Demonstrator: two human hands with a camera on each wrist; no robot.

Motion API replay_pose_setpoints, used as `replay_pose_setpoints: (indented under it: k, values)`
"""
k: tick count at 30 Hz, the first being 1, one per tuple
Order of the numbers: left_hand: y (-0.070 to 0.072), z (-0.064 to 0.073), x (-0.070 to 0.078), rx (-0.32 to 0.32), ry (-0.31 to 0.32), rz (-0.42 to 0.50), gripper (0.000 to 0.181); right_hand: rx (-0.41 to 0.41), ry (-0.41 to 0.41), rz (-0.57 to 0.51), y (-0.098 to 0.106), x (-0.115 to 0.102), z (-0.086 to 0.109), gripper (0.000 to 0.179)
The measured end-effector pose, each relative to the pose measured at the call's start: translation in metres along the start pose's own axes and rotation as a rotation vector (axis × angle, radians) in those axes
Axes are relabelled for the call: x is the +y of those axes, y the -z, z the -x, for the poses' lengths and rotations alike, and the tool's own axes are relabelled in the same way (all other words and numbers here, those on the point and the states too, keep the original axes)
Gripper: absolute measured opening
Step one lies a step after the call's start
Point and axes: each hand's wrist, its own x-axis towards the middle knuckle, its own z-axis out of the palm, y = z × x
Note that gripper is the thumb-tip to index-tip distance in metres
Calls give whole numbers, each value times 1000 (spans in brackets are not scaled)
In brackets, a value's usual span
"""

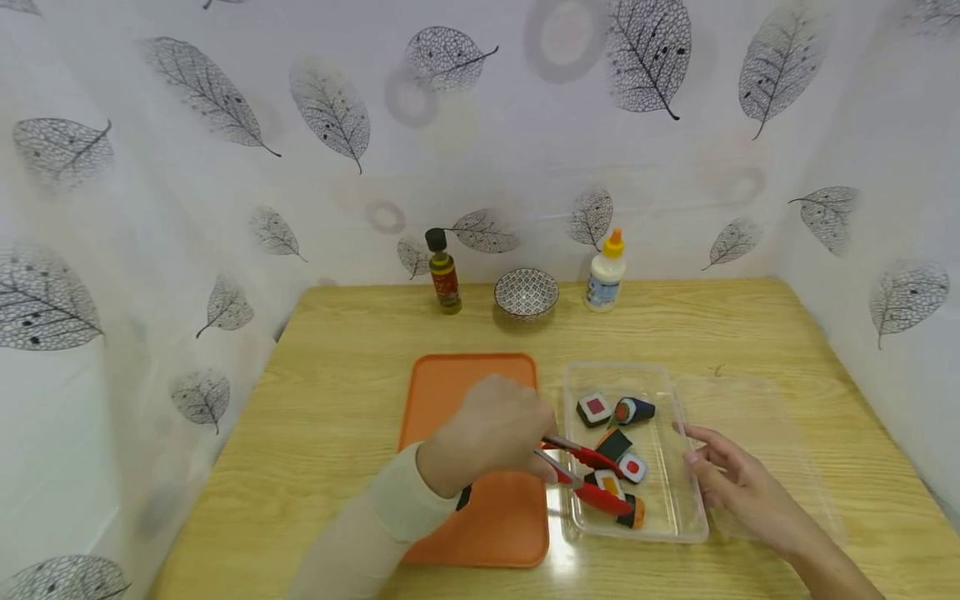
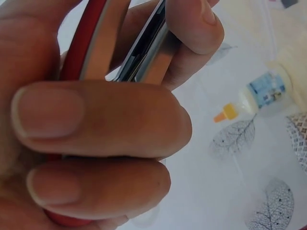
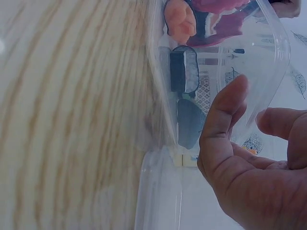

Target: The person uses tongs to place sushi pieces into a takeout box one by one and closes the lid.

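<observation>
My left hand (image 1: pixel 498 429) grips a pair of red-tipped tongs (image 1: pixel 600 498), its fingers curled round the handles in the left wrist view. The tongs reach into a clear plastic box (image 1: pixel 660 535). Between their tips lies a sushi roll with a yellow-orange centre (image 1: pixel 609 482); whether they squeeze it I cannot tell. Around it are a red-centred roll (image 1: pixel 633 468), an orange-topped piece (image 1: pixel 637 512), a dark-wrapped piece (image 1: pixel 613 445), a square roll (image 1: pixel 595 407) and a cone-shaped hand roll (image 1: pixel 634 410). My right hand (image 1: pixel 738 479) touches the box's right side with loosely extended fingers.
Left of the box lies an orange tray (image 1: pixel 468 371), with a dark piece (image 1: pixel 464 498) partly hidden by my left wrist. A clear lid (image 1: pixel 780 417) lies to the right. Along the back stand a dark-capped bottle (image 1: pixel 444 279), a patterned bowl (image 1: pixel 527 293) and a yellow-capped white bottle (image 1: pixel 604 279).
</observation>
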Motion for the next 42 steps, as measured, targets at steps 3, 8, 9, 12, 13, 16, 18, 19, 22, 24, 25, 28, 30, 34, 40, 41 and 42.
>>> replay_pose_setpoints:
  k: [3,8,9,12,13,16,18,19,22,24,25,28,30,34,40,41,42]
  values:
    - [1,0,1,-11,8,-7,48,-2,-1,3,0,-1,0,52]
    - [1,1,2,-20,15,-12,46,-1,-9,11,0,-1,-1,53]
    - [1,1,2,-22,17,-12,46,-3,-10,7,0,0,-1,53]
    - [1,1,2,-27,22,-9,46,-4,-15,1,0,0,-1,53]
    - [1,1,2,-25,22,-12,46,-3,-17,-1,0,0,0,53]
    - [1,1,1,-22,20,-8,41,0,-25,-8,-1,0,-1,53]
    - [0,2,0,-16,15,-2,39,0,-32,-7,-1,0,-1,54]
    - [0,2,0,-13,12,2,38,0,-34,-5,-1,-1,-1,54]
    - [-1,3,-2,-4,1,18,38,2,-40,6,-1,-1,-1,54]
    - [-1,4,-4,-5,-2,28,41,1,-41,11,-1,-1,-1,54]
    - [-1,5,-5,-10,-2,39,42,1,-37,13,0,-1,-1,54]
    - [0,7,-9,-15,-7,85,43,-2,-30,12,0,-1,-1,53]
    - [0,9,-12,-11,-14,119,40,-2,-26,16,0,-1,-1,53]
    - [-3,14,-20,6,-33,178,39,-3,-34,19,0,-2,-1,53]
    - [-14,22,-32,50,-61,273,51,-12,-41,3,1,-3,-2,54]
    - [-16,24,-34,61,-68,294,52,-14,-38,1,1,-3,-2,54]
    - [-18,26,-37,70,-72,313,54,-15,-34,4,1,-3,-1,54]
